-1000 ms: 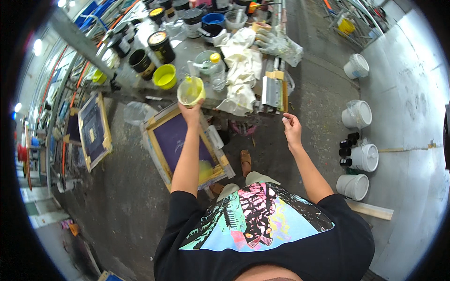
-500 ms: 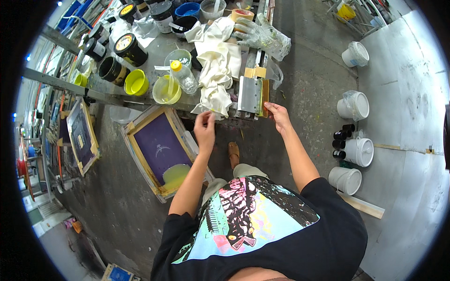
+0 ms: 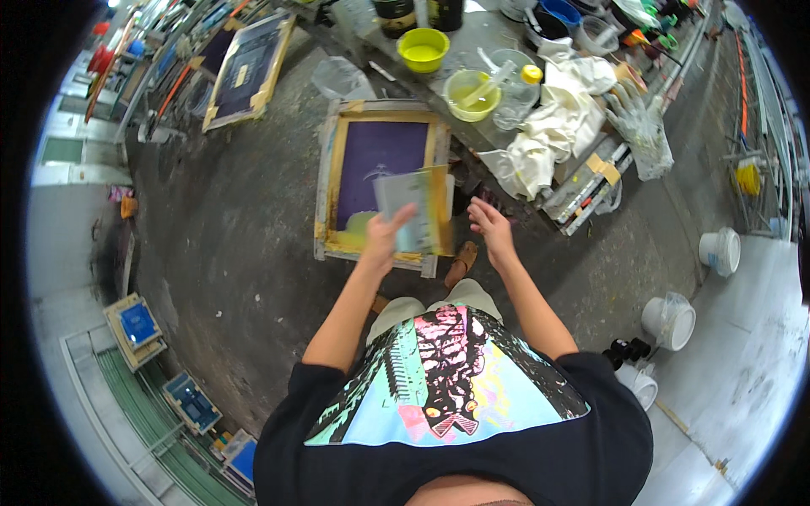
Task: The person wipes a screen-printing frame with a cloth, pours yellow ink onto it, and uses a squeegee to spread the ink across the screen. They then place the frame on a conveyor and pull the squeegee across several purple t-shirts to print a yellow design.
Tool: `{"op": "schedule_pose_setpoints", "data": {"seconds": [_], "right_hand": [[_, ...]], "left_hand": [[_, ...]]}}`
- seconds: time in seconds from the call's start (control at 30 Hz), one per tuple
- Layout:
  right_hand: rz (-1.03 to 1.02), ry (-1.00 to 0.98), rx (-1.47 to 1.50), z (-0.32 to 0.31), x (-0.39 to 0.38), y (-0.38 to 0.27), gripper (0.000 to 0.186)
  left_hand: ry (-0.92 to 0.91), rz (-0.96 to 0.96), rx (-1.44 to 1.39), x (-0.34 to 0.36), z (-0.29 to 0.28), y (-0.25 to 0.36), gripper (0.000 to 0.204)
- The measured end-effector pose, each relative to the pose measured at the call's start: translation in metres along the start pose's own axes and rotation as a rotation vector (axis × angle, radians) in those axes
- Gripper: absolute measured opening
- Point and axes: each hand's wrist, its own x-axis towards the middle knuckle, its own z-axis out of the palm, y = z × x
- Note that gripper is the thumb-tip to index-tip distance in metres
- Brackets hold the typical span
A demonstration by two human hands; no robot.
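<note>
My left hand [image 3: 386,239] grips a screen-printing squeegee [image 3: 408,202], a grey plate with an amber blade, smeared by motion. It hangs over the near right part of a screen frame [image 3: 326,181] with a wooden border and purple mesh [image 3: 384,145]. A faint pale design shows on the mesh, and yellow-green ink [image 3: 359,226] lies at its near end. My right hand [image 3: 493,229] is apart from the squeegee, its fingers loosely spread with nothing in them, close to the bench corner.
On the bench at upper right are a crumpled white cloth [image 3: 553,126], a yellow-capped bottle [image 3: 516,101], a cup of yellow-green ink [image 3: 472,94], a yellow bowl [image 3: 423,49] and a stained glove [image 3: 639,126]. Another screen [image 3: 250,72] leans at upper left. White buckets [image 3: 669,320] stand right.
The squeegee has gone from the bench edge by my right hand into my left hand, above the screen. My right hand has let go. The view has turned left.
</note>
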Motion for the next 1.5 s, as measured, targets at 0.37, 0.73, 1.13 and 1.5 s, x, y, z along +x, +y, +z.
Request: {"op": "schedule_pose_setpoints", "data": {"seconds": [0.37,0.73,1.13,1.5], "right_hand": [[0.218,0.347,0.024,0.09,0.112,0.114,0.043],[0.153,0.159,0.188,0.352,0.01,0.111,0.04],[0.181,-0.114,0.304,0.68,0.057,-0.053,0.096],[0.068,0.024,0.49,0.83,0.214,-0.118,0.042]], "left_hand": [[0.811,0.181,-0.403,-0.28,-0.45,-0.091,0.078],[1.066,0.687,0.151,-0.394,-0.716,-0.163,0.107],[1.17,0.394,-0.494,-0.287,-0.907,0.01,0.061],[1.434,0.352,0.909,-0.336,-0.927,0.369,0.065]]}}
